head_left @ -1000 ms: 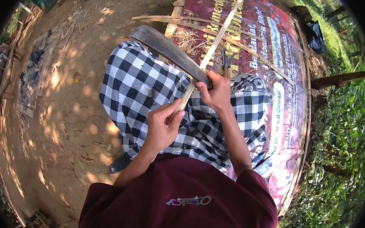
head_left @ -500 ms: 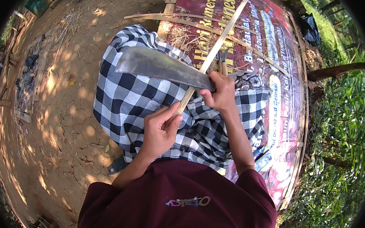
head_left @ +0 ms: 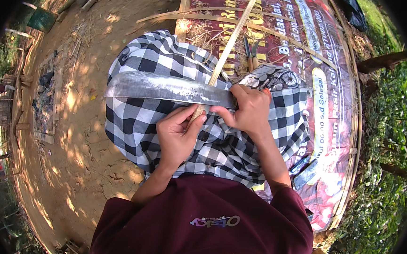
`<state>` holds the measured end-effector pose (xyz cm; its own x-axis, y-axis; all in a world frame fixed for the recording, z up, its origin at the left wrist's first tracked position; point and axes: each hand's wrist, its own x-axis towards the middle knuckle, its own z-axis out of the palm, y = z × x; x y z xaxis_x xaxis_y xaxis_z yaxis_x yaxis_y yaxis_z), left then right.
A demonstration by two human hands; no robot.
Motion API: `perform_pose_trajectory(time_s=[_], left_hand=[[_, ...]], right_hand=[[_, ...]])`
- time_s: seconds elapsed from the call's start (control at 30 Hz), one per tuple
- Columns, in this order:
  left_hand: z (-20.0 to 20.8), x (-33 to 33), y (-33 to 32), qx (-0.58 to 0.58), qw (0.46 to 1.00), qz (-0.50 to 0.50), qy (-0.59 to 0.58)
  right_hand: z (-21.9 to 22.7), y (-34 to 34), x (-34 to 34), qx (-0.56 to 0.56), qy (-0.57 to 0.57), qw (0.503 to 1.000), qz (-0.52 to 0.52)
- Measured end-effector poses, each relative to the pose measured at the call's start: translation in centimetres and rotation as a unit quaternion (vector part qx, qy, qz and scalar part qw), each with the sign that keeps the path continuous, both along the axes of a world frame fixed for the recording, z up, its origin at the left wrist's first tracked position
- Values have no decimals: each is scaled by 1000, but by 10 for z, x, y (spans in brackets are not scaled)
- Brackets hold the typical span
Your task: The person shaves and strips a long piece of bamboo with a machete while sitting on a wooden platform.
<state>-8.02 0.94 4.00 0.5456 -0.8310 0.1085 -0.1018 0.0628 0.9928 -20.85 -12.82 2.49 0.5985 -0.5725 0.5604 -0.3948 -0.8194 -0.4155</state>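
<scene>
My left hand [head_left: 179, 129] pinches the near end of a long, pale bamboo strip [head_left: 235, 37] between thumb and fingers. The strip slants away from me toward the far edge of the view. Closed around the handle of a machete, my right hand [head_left: 249, 110] keeps its broad grey blade [head_left: 161, 88] level, pointing left. This blade crosses over the strip just beyond my left fingertips and hides a short piece of it. The handle is mostly covered by my fingers. Black-and-white checkered cloth [head_left: 132, 127] drapes over my lap beneath both hands.
A printed red banner [head_left: 304, 101] covers the platform on the right. Two small tools with wooden handles [head_left: 253, 62] lie on it beyond my lap, near fibrous shavings [head_left: 198, 39] and thin bamboo strips [head_left: 285, 41]. Dry, cracked ground [head_left: 92, 166] stretches left; green plants [head_left: 377, 205] grow on the right.
The machete has swung to a more level angle, its tip farther left and lower, and its flat now shines. The bamboo strip stands steeper in view. Both hands keep their grip.
</scene>
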Motion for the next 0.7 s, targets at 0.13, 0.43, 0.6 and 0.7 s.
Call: perform_pose_trajectory(time_s=[0.13,0.43,0.6,0.7], left_hand=[[-9,5,-3,47,992,-21,-117],[8,-5,-24,36,989,22,-141],[18,-7,-25,40,995,-23,-91],[44,10,-27,45,990,-20,-133]], right_hand=[[-11,5,-3,6,12,1000,15],[-22,-13,-3,-14,-60,998,10],[-13,-30,0,-35,-105,994,9],[-7,-56,6,20,-120,992,-41]])
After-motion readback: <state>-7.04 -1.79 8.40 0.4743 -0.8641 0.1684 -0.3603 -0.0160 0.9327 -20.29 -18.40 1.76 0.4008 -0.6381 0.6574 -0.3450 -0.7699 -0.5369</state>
